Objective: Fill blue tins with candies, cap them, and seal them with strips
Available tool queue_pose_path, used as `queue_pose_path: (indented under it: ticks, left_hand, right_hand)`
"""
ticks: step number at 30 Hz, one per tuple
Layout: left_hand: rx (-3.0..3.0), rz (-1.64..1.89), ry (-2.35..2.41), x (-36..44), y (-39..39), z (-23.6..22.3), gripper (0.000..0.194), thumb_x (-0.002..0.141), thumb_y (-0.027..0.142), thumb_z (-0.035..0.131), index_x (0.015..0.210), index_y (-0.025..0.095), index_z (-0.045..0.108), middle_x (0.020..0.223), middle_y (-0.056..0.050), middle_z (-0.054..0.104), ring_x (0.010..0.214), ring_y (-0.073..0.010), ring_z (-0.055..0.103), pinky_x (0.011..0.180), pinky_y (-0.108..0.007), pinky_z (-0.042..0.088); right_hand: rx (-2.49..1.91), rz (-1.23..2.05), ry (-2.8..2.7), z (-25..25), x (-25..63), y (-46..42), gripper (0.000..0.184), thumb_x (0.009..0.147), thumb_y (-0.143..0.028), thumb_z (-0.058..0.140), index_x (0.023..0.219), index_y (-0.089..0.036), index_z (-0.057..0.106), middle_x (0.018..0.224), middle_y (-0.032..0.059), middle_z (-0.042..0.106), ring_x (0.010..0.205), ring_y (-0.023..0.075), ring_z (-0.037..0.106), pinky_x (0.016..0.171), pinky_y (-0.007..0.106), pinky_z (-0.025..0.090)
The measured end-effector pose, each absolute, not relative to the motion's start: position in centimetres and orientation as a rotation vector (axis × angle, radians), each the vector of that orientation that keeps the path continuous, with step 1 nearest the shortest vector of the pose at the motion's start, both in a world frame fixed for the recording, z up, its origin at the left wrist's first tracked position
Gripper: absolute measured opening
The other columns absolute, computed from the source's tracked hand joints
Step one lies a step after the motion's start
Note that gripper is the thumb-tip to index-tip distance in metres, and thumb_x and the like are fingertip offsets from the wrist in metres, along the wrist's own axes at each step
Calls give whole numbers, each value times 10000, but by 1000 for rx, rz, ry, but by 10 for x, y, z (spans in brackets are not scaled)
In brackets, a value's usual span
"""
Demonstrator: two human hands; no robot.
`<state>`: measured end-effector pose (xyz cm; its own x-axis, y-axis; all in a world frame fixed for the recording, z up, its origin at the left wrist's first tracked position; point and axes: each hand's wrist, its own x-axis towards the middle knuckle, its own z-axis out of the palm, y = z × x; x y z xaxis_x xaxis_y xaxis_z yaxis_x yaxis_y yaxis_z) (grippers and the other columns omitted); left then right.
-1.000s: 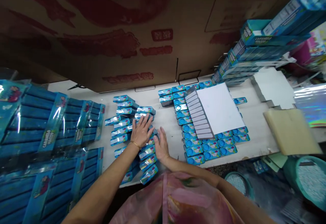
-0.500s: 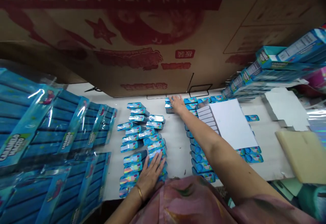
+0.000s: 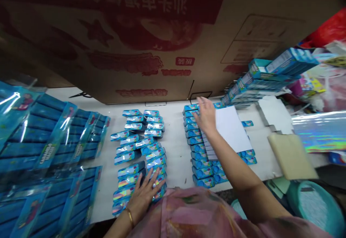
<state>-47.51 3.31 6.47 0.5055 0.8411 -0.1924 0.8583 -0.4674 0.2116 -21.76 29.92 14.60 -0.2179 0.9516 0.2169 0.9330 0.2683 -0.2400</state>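
The left boxes (image 3: 144, 142) sit in two wobbly rows on the white table (image 3: 175, 151), going from its near edge back toward the big brown carton (image 3: 135, 50). They are thin and blue with shiny tops, and some by the near edge shine in rainbow colours. A few tilt, with gaps between them. The left hand (image 3: 146, 191) lies on the boxes by the near edge, its fingers spread wide, with a gold bracelet (image 3: 130, 217) on its wrist. The right boxes (image 3: 198, 148) make straighter rows, packed close together, and many tops have a round blue spot and bright print. A white sheet (image 3: 234, 128) lies over part of them. The right hand (image 3: 205, 115) is over their far end, near the carton, its thumb away from its fingers; it is blurry, so I cannot tell if it touches a box.
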Motion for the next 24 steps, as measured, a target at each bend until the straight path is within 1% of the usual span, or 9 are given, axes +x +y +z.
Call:
queue_pose_path:
  ticks: [3, 5, 7, 11, 14, 16, 18, 21, 24]
  left_hand:
    - [2304, 78, 1486, -456, 49, 84, 617, 728, 128, 425, 1299, 324, 297, 1405, -53, 202, 1287, -272, 157, 989, -530, 194]
    - [2123, 269, 1501, -429, 71, 95, 506, 766, 222, 420, 1269, 249, 382, 1395, -77, 240, 1287, -257, 168, 1011, -495, 181]
    - [1856, 455, 1438, -391, 99, 103, 490, 782, 331, 423, 1251, 187, 410, 1366, -96, 314, 1260, -224, 261, 1020, -420, 226]
    - [1174, 834, 1399, -305, 155, 114, 571, 753, 436, 458, 1229, 123, 417, 1257, -124, 467, 1120, -202, 462, 920, -334, 380]
    - [1018, 1085, 1217, -251, 174, 127, 494, 720, 431, 513, 1108, 125, 518, 1126, -99, 577, 997, -189, 543, 843, -311, 428]
    - [965, 1191, 1157, -223, 172, 139, 417, 711, 430, 523, 990, 124, 574, 971, -69, 645, 866, -175, 586, 763, -301, 456]
    - [929, 1253, 1142, -201, 162, 152, 378, 706, 416, 531, 934, 121, 587, 861, -50, 662, 769, -162, 596, 701, -288, 464]
    - [1097, 1246, 1093, -178, 142, 176, 329, 719, 363, 531, 939, 125, 589, 843, -44, 658, 751, -153, 586, 695, -272, 453]
    - [1458, 1166, 1074, -160, 121, 201, 256, 773, 314, 469, 896, 146, 618, 861, -36, 653, 787, -149, 570, 742, -264, 428]
  right_hand:
    - [-2034, 313, -1880, 138, -146, 265, 634, 692, -358, 567, 1240, -101, 381, 1118, 169, 514, 1008, 288, 477, 808, 440, 398]
    - [-2031, 704, -1766, 123, -118, 245, 441, 688, -316, 549, 1073, -103, 530, 859, 104, 618, 794, 228, 562, 707, 376, 445]
    - [-1882, 939, -1616, 114, -106, 225, 278, 707, -301, 502, 898, -119, 591, 711, 52, 622, 678, 180, 565, 652, 321, 455]
    - [-1572, 1100, -1294, 129, -103, 172, 239, 707, -336, 516, 837, -141, 567, 682, 25, 620, 636, 149, 567, 607, 269, 456]
    - [-1445, 1209, -1297, 147, -92, 128, 234, 738, -332, 505, 868, -147, 564, 697, 27, 625, 634, 144, 577, 600, 269, 469]
    - [-1458, 1072, -1417, 159, -76, 108, 257, 772, -314, 475, 950, -149, 560, 744, 41, 628, 650, 147, 578, 602, 281, 476]
    - [-1510, 665, -1580, 177, -55, 100, 320, 795, -287, 464, 1085, -166, 521, 892, 73, 612, 759, 164, 572, 669, 311, 474]
    - [-1427, -7, -1954, 216, -25, 107, 357, 814, -228, 468, 1170, -239, 489, 1135, 85, 516, 1026, 201, 473, 861, 367, 389]
    - [-1142, -340, -2399, 257, -3, 119, 319, 826, -194, 466, 1125, -284, 530, 1197, 40, 495, 1110, 205, 403, 923, 373, 322]
